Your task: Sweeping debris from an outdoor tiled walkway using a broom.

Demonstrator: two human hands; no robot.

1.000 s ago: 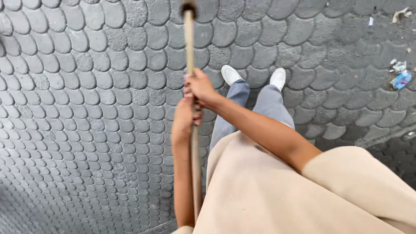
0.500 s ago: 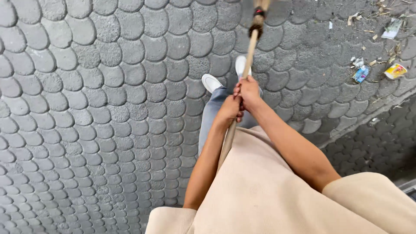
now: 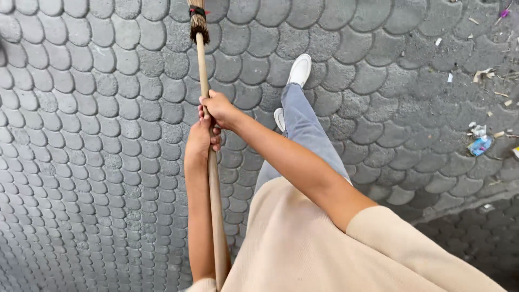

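Note:
A long wooden broom handle (image 3: 205,70) runs from my chest up to the top of the head view, where the bound top of the straw head (image 3: 198,21) shows. My right hand (image 3: 219,108) grips the handle higher up. Just below it, my left hand (image 3: 199,139) is wrapped around the same handle. Both hands touch each other. The bristles are cut off by the frame edge. My legs in grey trousers and white shoes (image 3: 299,69) stand to the right of the handle.
Grey scallop-shaped paving stones (image 3: 97,124) cover the ground. Scattered litter, including a small blue wrapper (image 3: 479,145) and bits of paper, lies at the right. A darker strip of paving (image 3: 476,238) lies at the lower right.
The broom has swung from the right back to the left, and my hands moved left with it. My right foot has stepped forward. The litter now sits farther right in view.

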